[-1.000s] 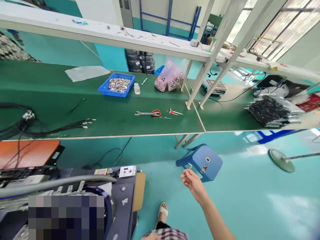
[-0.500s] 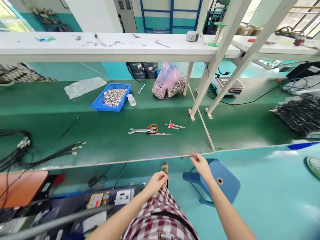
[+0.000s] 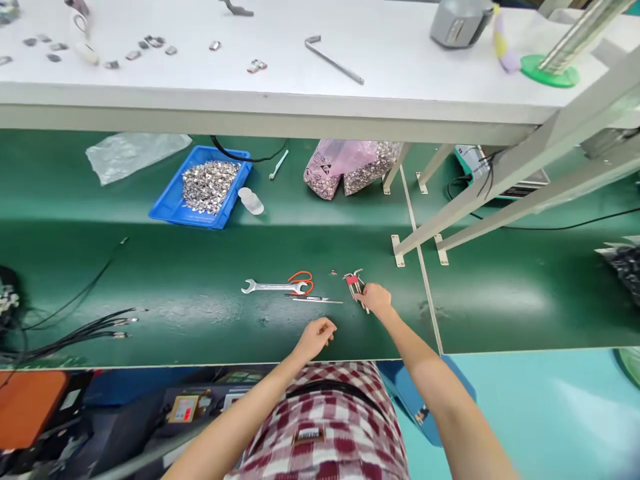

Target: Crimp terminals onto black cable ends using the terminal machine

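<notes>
R hand (image 3: 375, 299) moved in from edge of desk (image 3: 195, 267) to hex-key set (image 3: 353, 283), R of scissors (image 3: 301, 272); work's now there; touching keys, can't tell grip; L hand (image 3: 315, 337) loosely curled closed, nothing seen

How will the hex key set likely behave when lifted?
The hex keys look metallic, so probably stiff and fairly heavy for their size. Bunched in the red holder, they should probably lift together. Their bent ends, jutting out unevenly, might snag or tip.

Right hand (image 3: 376, 298) at hex keys (image 3: 353, 281), left hand (image 3: 314, 338) over green bench (image 3: 185, 260)
</notes>
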A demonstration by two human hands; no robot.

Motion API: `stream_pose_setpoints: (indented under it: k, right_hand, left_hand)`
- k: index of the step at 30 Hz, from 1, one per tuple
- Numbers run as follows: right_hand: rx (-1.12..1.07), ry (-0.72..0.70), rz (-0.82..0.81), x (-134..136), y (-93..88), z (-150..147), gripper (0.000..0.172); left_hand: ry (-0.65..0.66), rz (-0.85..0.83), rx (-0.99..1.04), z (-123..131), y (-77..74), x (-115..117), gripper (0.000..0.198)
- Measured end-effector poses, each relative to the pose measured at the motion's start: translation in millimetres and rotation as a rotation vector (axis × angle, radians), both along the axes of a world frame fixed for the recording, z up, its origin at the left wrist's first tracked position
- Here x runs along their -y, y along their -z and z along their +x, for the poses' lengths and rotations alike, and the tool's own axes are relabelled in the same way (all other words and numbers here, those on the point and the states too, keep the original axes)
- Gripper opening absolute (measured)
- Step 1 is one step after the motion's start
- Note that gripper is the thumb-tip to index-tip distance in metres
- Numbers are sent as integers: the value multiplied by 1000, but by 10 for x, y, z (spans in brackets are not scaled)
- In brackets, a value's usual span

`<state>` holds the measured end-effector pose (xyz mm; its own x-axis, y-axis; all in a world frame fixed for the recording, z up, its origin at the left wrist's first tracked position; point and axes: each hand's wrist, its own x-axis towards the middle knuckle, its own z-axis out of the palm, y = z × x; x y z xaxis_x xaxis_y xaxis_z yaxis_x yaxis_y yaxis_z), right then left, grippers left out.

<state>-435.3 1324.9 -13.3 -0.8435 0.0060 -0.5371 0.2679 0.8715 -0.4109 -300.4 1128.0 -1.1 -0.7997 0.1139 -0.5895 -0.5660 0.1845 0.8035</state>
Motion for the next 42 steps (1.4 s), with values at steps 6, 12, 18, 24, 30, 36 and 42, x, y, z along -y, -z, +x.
stream_pose_setpoints:
  k: [6,12,18,24,30,36,42]
  right_hand:
    - [93,-69,-270,28,-86,362,34]
    - [47,-118,-609,-19,-572,625,41]
    - [-144,-49,-863,-258,-1553,546,42]
    - [-460,-144,-1067,-60,-2167,523,16]
    - [-459,-238,-1058,-19,-2210,544,23]
    - [-414,-229,-1000,12,-2237,555,20]
    - [-394,-260,-890,34,-2300,539,23]
  left_hand:
    - [-197,64,38,-419,89,-348,26]
    - [-249,267,-19,-523,-328,-524,47]
    - [-196,226,-212,-325,-1094,-276,39]
    - [34,124,-374,-243,-1546,-222,36]
    - [78,73,-405,-197,-1665,-238,43]
    - [85,88,-398,-152,-1667,-259,41]
    - [90,71,-365,-77,-1620,-311,38]
